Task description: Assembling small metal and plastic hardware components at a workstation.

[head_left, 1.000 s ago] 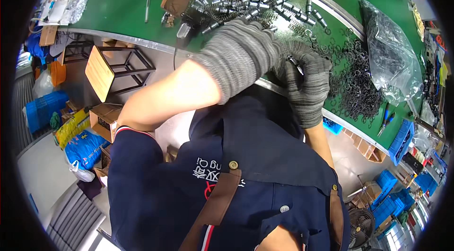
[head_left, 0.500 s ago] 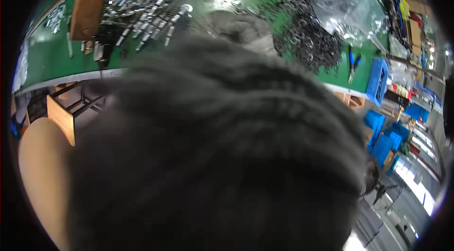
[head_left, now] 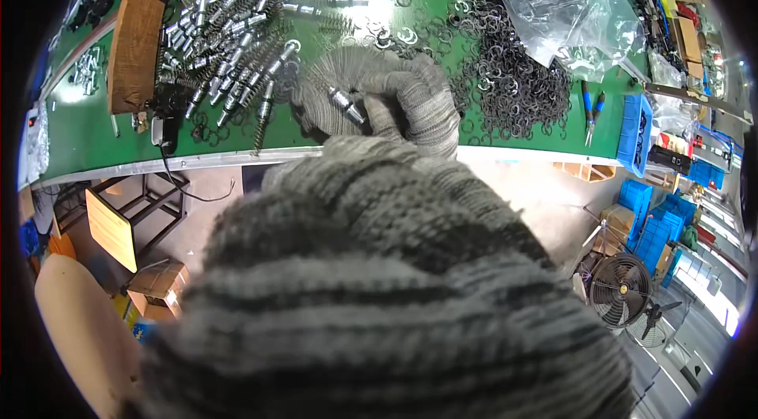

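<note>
**A:** Log the right grip for me first.

**B:** Fingers curled in, hardly any gap. I read a short metal cylinder pinched there, tilted, its lower end toward me. Location: low over the front of the counter, between the pile of metal cylinders and the heap of dark rings.

**A:** And the left grip?

**B:** Large in front of my lens, back of the hand toward me. Fingers hidden; I cannot tell how far they are spread, or whether they have hold of anything.

**A:** Main risk, in your judgement?

**B:** A slip. Smooth metal against the knit glove could turn if the pinch loosens. The counter's front edge is near, so a dropped piece might roll over it to the floor.

**A:** Second?

**B:** Snagging. Coil springs lie beside the right grip, loose rings just beyond it; a wire end could catch the weave and drag others along.

**A:** Third?

**B:** My own blind spot. The left grip covers much of the lower view, so a bump between the two could jar the cylinder before I noticed.
</note>
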### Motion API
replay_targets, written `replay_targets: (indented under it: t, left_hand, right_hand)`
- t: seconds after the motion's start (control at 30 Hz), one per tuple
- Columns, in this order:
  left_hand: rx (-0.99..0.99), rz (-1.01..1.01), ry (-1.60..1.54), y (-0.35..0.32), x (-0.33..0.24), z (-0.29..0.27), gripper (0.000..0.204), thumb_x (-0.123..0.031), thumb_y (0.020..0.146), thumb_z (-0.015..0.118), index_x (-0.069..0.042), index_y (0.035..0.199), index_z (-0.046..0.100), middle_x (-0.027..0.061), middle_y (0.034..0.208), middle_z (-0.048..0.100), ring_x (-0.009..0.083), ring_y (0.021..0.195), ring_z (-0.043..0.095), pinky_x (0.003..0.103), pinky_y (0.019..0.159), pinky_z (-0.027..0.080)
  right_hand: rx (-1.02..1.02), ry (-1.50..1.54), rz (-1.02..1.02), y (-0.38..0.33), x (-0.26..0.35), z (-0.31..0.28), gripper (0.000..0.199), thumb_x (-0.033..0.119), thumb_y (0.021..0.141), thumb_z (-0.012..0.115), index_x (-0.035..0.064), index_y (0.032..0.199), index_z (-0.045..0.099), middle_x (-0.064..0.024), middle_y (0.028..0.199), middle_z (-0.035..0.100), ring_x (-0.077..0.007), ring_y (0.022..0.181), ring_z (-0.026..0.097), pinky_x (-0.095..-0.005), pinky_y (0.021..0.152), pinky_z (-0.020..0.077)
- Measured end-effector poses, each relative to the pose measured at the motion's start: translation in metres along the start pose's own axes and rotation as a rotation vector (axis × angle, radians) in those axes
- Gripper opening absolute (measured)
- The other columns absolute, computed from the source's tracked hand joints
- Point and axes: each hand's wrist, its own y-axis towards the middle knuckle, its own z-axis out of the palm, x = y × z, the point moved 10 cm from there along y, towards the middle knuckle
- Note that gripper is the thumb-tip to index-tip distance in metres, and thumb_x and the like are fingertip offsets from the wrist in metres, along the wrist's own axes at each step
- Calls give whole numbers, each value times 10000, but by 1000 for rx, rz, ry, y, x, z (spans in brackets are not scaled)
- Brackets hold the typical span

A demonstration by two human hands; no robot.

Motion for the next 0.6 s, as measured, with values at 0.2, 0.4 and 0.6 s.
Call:
replay_targets:
  t: [0.2, 0.4, 0.6]
  left_hand:
    - [76, -16, 50, -1, 5, -3, 328, -158, 876, 610, -35, 1180, 634, 112, 1004, 683, 257, 919, 664, 392, 777, 542]
    - [143, -8, 168, -20, 7, -18, 361, -173, 883, 625, -34, 1216, 631, 111, 1028, 689, 260, 938, 664, 397, 787, 541]
    - [-257, -180, -475, -39, 74, 46, 460, -79, 798, 781, -36, 1237, 652, 123, 1073, 691, 276, 958, 682, 365, 860, 540]
  right_hand:
    - [-4, -28, -93, 11, 14, 1, 163, 61, 805, 713, 74, 961, 667, -132, 978, 651, -369, 989, 624, -521, 1006, 434]
    - [-92, 47, -143, 19, 21, -31, 163, 30, 815, 718, 69, 965, 670, -118, 935, 633, -314, 863, 624, -384, 788, 530]
    - [-1058, -369, -113, -4, -44, -267, 119, 51, 956, 622, -30, 1043, 616, -91, 873, 656, -141, 719, 597, -252, 644, 505]
